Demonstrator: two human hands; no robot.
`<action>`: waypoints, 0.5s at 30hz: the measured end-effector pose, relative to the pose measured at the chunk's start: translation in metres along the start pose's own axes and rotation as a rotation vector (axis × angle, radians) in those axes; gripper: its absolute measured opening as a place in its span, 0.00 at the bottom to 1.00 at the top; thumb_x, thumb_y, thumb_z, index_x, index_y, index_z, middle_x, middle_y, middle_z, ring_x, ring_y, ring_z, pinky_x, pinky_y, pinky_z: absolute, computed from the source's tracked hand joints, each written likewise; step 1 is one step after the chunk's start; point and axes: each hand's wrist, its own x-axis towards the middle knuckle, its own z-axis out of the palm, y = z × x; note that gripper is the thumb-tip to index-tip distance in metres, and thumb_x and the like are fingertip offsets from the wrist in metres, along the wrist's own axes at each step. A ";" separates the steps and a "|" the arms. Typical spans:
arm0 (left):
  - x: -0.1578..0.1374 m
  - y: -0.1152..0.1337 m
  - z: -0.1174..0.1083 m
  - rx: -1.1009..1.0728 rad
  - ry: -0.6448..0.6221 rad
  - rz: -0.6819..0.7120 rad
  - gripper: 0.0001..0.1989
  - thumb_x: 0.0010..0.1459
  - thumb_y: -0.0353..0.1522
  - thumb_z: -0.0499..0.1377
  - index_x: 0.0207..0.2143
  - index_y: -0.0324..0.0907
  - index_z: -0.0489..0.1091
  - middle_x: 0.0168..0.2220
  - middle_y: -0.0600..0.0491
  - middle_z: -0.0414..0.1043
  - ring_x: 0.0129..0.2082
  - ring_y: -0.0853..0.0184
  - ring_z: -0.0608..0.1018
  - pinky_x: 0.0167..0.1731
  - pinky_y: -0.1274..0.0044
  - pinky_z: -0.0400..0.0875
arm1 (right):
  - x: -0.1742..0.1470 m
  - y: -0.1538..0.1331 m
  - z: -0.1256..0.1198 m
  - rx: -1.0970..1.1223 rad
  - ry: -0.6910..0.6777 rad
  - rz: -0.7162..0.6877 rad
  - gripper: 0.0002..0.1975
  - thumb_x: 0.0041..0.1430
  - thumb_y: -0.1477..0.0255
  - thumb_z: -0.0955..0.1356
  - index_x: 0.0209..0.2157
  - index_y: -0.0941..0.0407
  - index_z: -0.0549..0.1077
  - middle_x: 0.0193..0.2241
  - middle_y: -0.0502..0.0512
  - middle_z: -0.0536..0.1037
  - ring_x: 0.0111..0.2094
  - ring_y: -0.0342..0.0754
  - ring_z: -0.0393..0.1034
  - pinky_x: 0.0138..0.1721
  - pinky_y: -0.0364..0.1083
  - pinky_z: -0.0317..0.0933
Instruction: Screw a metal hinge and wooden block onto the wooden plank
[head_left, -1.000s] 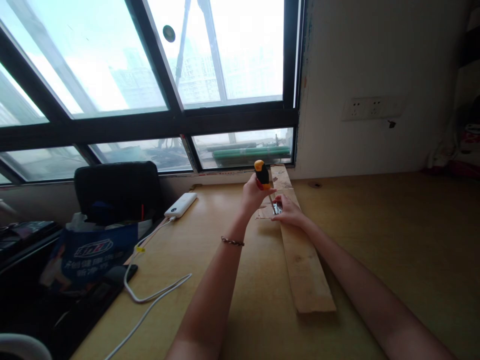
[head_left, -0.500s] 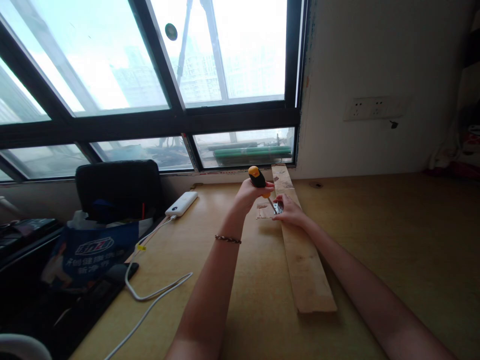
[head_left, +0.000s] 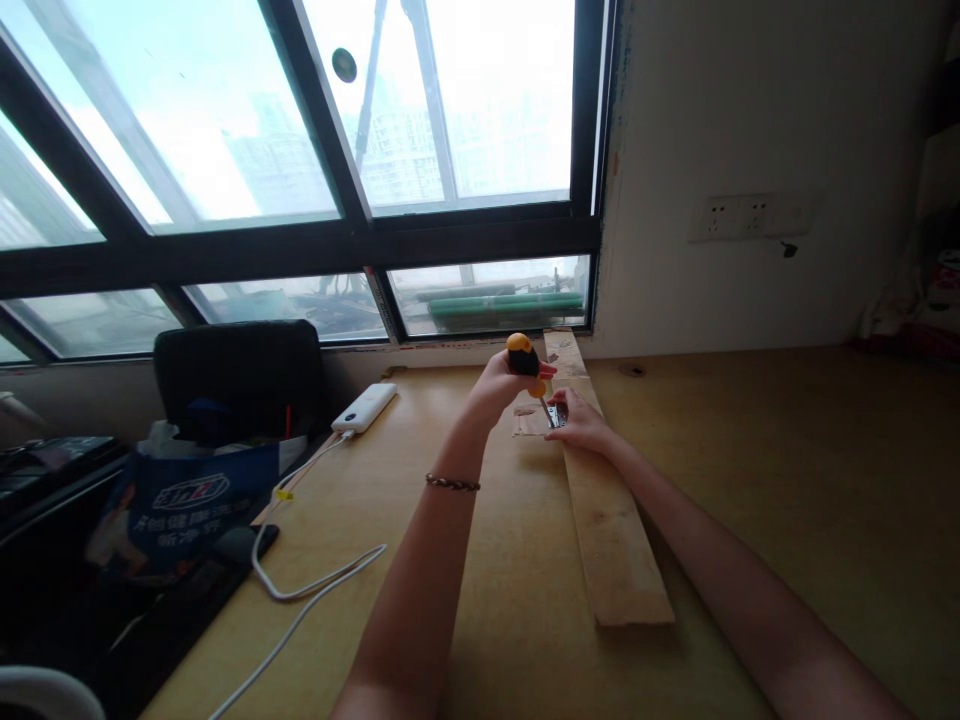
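Desk [head_left: 750, 480] of pale wood fills the view from 3 o'clock round to 7 o'clock, and I read everything else against it. Plank [head_left: 611, 530], long and narrow, lies flat on the desk, running from near the window sill at 12 o'clock down toward 5 o'clock. A small scrap of wood [head_left: 527, 423] sits just beside its left edge at the far end.

My left hand [head_left: 501, 385] is clenched round the screwdriver [head_left: 523, 357], whose orange-and-black handle stands tilted above the far part of the plank, its shaft slanting down to the metal fitting [head_left: 556, 413]. My right hand [head_left: 583, 421] lies on the plank, fingers pressed about that dark fitting to pin it; whether it grips the fitting or only rests against it I cannot tell.

I judge the step in hand to be driving a screw at the fitting, with the tip apparently seated. The next move, as I see it, calls for steady downward pressure along the shaft while the right hand keeps plank and fitting from shifting.

At 9 o'clock, well apart: power bank [head_left: 364, 408], white cable [head_left: 307, 590], blue bag [head_left: 180, 500].
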 end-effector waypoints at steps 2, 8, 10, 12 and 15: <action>-0.001 0.000 0.001 -0.008 -0.016 0.009 0.13 0.32 0.21 0.57 0.27 0.34 0.69 0.32 0.45 0.76 0.35 0.58 0.77 0.33 0.70 0.70 | 0.000 0.000 0.000 -0.002 -0.004 0.003 0.34 0.30 0.64 0.77 0.40 0.56 0.63 0.41 0.57 0.70 0.42 0.51 0.66 0.43 0.51 0.61; -0.001 0.001 0.003 -0.043 -0.029 0.017 0.13 0.31 0.22 0.53 0.25 0.36 0.68 0.32 0.46 0.76 0.38 0.55 0.76 0.31 0.71 0.70 | 0.000 0.000 0.000 -0.003 -0.005 0.009 0.34 0.29 0.64 0.77 0.40 0.56 0.62 0.41 0.56 0.70 0.42 0.51 0.66 0.43 0.51 0.61; -0.001 0.000 0.003 -0.057 -0.017 0.025 0.13 0.30 0.22 0.53 0.24 0.36 0.68 0.30 0.47 0.75 0.37 0.56 0.76 0.30 0.72 0.69 | 0.000 -0.001 0.000 -0.004 -0.002 0.001 0.34 0.29 0.65 0.77 0.40 0.55 0.62 0.40 0.56 0.70 0.42 0.51 0.66 0.43 0.51 0.61; 0.000 -0.001 0.002 -0.060 0.009 0.031 0.12 0.30 0.23 0.52 0.23 0.36 0.68 0.29 0.48 0.75 0.35 0.57 0.76 0.30 0.72 0.69 | 0.000 -0.002 -0.001 -0.008 0.001 -0.010 0.34 0.30 0.65 0.77 0.41 0.55 0.62 0.40 0.56 0.70 0.42 0.51 0.66 0.43 0.51 0.61; 0.001 -0.002 0.002 -0.036 0.062 0.038 0.11 0.30 0.23 0.53 0.23 0.36 0.68 0.28 0.48 0.75 0.33 0.59 0.76 0.29 0.72 0.70 | 0.000 -0.003 -0.002 -0.014 -0.004 -0.017 0.33 0.30 0.65 0.77 0.40 0.55 0.63 0.40 0.56 0.70 0.43 0.52 0.65 0.43 0.51 0.61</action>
